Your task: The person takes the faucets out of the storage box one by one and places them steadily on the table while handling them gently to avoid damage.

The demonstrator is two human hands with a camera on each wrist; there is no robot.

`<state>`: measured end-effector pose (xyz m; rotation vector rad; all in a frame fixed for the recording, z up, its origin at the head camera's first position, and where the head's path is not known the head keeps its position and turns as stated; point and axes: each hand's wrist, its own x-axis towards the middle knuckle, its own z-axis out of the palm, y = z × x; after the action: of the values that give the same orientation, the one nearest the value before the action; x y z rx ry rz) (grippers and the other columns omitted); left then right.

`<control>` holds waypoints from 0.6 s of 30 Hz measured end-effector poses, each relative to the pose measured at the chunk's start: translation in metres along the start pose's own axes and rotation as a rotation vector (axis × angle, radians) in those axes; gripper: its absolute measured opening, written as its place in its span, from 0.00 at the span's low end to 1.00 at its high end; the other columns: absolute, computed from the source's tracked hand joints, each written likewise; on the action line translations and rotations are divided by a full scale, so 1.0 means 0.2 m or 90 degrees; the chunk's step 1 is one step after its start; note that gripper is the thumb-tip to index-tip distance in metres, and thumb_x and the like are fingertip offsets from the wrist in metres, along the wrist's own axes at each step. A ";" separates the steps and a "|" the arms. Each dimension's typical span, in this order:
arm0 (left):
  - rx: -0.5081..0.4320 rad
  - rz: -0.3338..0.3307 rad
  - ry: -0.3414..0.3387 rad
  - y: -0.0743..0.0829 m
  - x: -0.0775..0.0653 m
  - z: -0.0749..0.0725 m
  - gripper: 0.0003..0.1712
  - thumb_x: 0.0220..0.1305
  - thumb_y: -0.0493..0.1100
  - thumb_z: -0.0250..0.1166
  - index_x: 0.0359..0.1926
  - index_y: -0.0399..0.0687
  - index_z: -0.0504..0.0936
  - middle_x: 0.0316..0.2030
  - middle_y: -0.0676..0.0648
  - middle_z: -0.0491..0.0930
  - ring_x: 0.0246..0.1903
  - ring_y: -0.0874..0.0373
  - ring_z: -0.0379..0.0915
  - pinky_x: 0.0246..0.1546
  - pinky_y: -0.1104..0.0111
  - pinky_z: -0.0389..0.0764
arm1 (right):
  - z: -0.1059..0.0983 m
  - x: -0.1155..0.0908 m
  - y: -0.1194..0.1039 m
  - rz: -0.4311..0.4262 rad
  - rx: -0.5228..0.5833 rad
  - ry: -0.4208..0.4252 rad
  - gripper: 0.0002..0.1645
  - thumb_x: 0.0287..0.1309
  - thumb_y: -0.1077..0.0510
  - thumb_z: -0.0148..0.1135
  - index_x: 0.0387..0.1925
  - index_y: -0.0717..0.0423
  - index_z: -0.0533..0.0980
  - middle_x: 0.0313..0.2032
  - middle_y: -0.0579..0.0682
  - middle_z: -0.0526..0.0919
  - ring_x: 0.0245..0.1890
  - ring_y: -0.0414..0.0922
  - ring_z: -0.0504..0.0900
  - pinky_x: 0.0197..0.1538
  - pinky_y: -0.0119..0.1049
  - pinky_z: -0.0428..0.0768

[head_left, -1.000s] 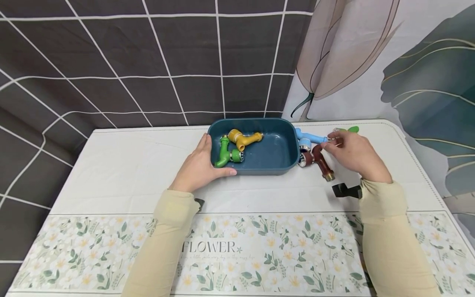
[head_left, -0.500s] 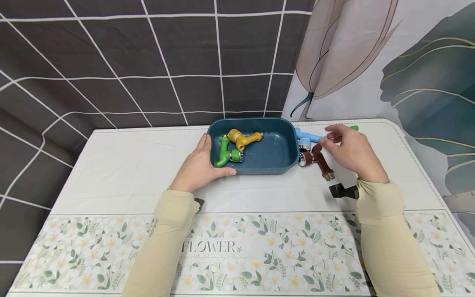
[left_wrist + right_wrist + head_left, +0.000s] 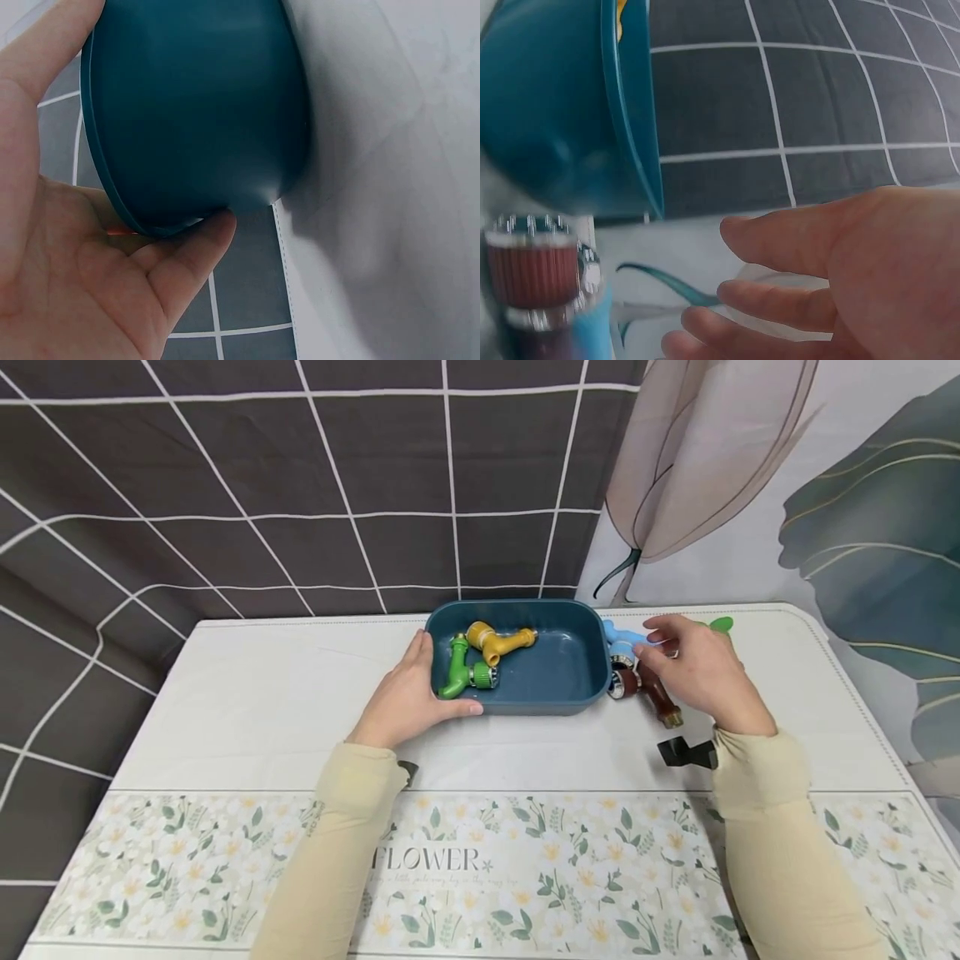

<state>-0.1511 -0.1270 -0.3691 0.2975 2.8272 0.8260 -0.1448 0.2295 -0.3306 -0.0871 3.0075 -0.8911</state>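
My left hand (image 3: 401, 693) grips the left end of a dark teal plastic bin (image 3: 525, 708), thumb along the front and fingers around the far side. In the left wrist view, the bin's end wall (image 3: 195, 105) sits between thumb and fingers. A green tap (image 3: 457, 670) and a yellow tap (image 3: 498, 643) lie inside the bin. My right hand (image 3: 701, 668) hovers over a light blue tap (image 3: 621, 639), fingers relaxed, partly hiding it. Below it lies a brown tap (image 3: 658, 697). The right wrist view shows nothing between the fingers, with the brown tap's ribbed knob (image 3: 532, 274) at lower left.
A green piece (image 3: 722, 624) shows behind my right hand, mostly hidden. The white tablecloth (image 3: 262, 710) carries a floral strip along the front. A dark gridded cloth (image 3: 375, 485) hangs behind the table, and a leaf-patterned curtain (image 3: 750, 510) stands at the right.
My right hand has moved left, from the far end of the light blue tap to over its middle. The left hand stays on the bin, and the taps lie as before.
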 end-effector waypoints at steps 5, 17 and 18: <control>-0.004 0.004 0.001 0.01 0.01 0.01 0.76 0.47 0.72 0.74 0.78 0.33 0.42 0.79 0.38 0.38 0.76 0.42 0.45 0.72 0.48 0.57 | 0.02 0.00 -0.06 -0.006 -0.004 -0.006 0.28 0.71 0.50 0.58 0.64 0.64 0.72 0.52 0.65 0.81 0.51 0.61 0.81 0.50 0.58 0.77; -0.008 -0.003 0.003 0.00 0.00 0.01 0.76 0.47 0.73 0.74 0.78 0.34 0.42 0.80 0.40 0.37 0.77 0.44 0.44 0.72 0.47 0.57 | 0.04 0.02 -0.16 -0.040 0.006 -0.011 0.29 0.70 0.50 0.59 0.64 0.63 0.72 0.53 0.64 0.81 0.48 0.60 0.83 0.52 0.58 0.75; -0.007 -0.002 0.003 0.00 0.00 0.01 0.76 0.47 0.73 0.73 0.78 0.34 0.42 0.80 0.40 0.37 0.77 0.44 0.44 0.72 0.48 0.57 | 0.04 0.02 -0.17 -0.044 0.008 -0.015 0.29 0.71 0.50 0.59 0.65 0.64 0.72 0.53 0.64 0.81 0.47 0.60 0.83 0.52 0.58 0.75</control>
<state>-0.1502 -0.1266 -0.3706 0.2902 2.8261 0.8419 -0.1477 0.1955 -0.3191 -0.2014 2.9941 -0.9081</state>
